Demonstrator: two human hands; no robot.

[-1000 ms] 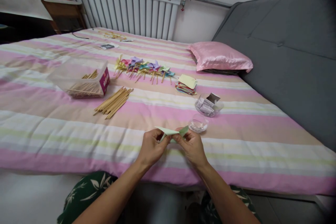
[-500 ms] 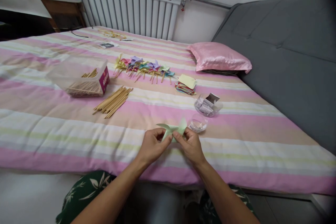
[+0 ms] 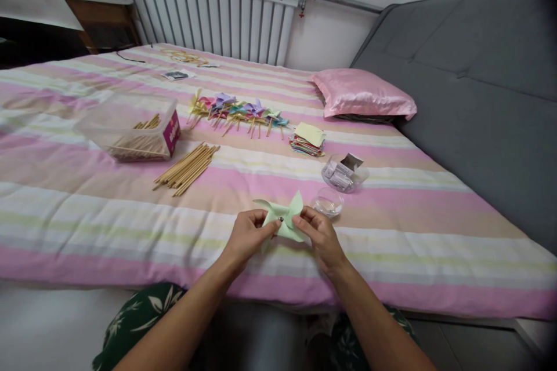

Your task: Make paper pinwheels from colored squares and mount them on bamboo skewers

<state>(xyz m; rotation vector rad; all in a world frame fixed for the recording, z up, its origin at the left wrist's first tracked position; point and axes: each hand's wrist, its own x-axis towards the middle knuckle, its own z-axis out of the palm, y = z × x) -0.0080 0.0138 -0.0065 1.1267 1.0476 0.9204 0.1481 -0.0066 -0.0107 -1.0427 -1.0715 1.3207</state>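
A pale green paper pinwheel (image 3: pixel 290 231) is held above the near part of the bed, its corners folded toward a small dark pin head (image 3: pixel 281 219) at the centre. My left hand (image 3: pixel 251 236) pinches its left side, the thumb lying by the pin. On the right side, my right hand (image 3: pixel 321 236) grips the paper between thumb and fingers. Just beyond my right hand stands a small clear round dish (image 3: pixel 329 203). Behind that dish is a clear bowl (image 3: pixel 343 175) with small packets in it. The fingers under the paper are partly hidden.
Loose wooden sticks (image 3: pixel 188 169) lie left of centre, beside a clear plastic box (image 3: pixel 100 127) with more sticks. Several finished pinwheels (image 3: pixel 237 110) lie farther back. A stack of coloured paper squares (image 3: pixel 308 139) and a pink pillow (image 3: pixel 363 94) are on the right of the striped bedspread (image 3: pixel 108 208).
The thumbs have moved apart, and the pin head at the pinwheel's centre now shows. The pinwheel has tilted so more of its face is visible.
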